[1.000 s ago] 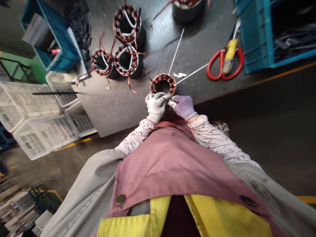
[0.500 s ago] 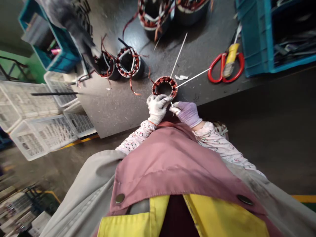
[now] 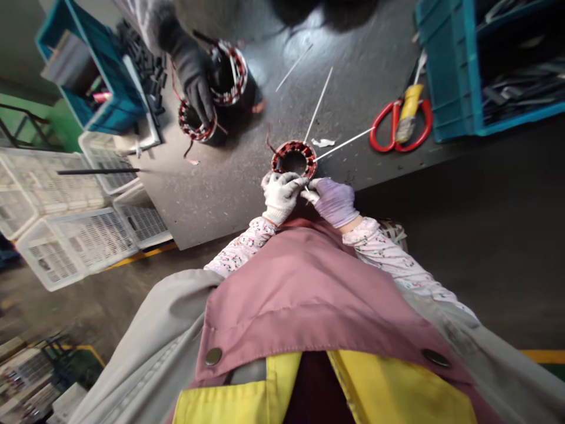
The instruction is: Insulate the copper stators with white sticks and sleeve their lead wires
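Observation:
A motor stator (image 3: 313, 154) with copper-red windings around a dark round opening stands near the table's front edge. My left hand (image 3: 281, 195), in a white glove, is closed on its front rim with bent fingers. Close by on the right, my right hand (image 3: 334, 201) wears a purple glove with whitish fingertips, pinched together at the stator's lower right edge on a short white cord (image 3: 307, 189). Two stiff white strands run out from the ring, one strand (image 3: 318, 103) upward and the other strand (image 3: 346, 143) to the right. The fingers hide the stator's front.
Red-handled scissors (image 3: 399, 126) lie at right beside a blue crate (image 3: 454, 70). A co-worker's dark-gloved hand (image 3: 196, 82) is on one of two stators (image 3: 241, 68) at upper left. A white scrap (image 3: 323, 142) and a loose strand (image 3: 294, 67) lie on the table (image 3: 207, 200).
Several stators across the table have been shifted: two at the top are now dark blurs, and the left pair is displaced. The co-worker's hand moved right. My hands have barely moved.

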{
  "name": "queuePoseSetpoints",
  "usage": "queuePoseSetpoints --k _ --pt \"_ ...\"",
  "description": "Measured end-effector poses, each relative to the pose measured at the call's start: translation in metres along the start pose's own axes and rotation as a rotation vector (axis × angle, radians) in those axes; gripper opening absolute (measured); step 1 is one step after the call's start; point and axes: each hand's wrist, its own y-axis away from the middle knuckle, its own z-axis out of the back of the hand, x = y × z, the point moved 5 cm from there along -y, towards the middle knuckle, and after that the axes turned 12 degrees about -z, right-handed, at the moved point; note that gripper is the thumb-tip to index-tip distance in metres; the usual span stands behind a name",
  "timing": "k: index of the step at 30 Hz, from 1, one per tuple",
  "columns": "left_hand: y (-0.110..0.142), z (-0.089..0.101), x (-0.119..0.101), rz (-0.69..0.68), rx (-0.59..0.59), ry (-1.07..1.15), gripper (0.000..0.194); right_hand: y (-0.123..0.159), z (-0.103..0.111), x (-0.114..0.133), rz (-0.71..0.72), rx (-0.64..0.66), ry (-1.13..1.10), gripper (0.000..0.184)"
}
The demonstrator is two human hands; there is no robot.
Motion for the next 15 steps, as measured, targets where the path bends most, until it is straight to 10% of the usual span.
queuePoseSetpoints --k 9,15 --pt "-0.003 0.003 0.001 0.033 0.018 0.007 0.026 0.028 0.024 0.002 0.244 -0.015 0.135 0.043" --pt "-0.002 0.010 0.002 -0.029 0.075 -0.015 0.047 0.041 0.036 -0.008 0.138 -0.245 -0.516 0.033"
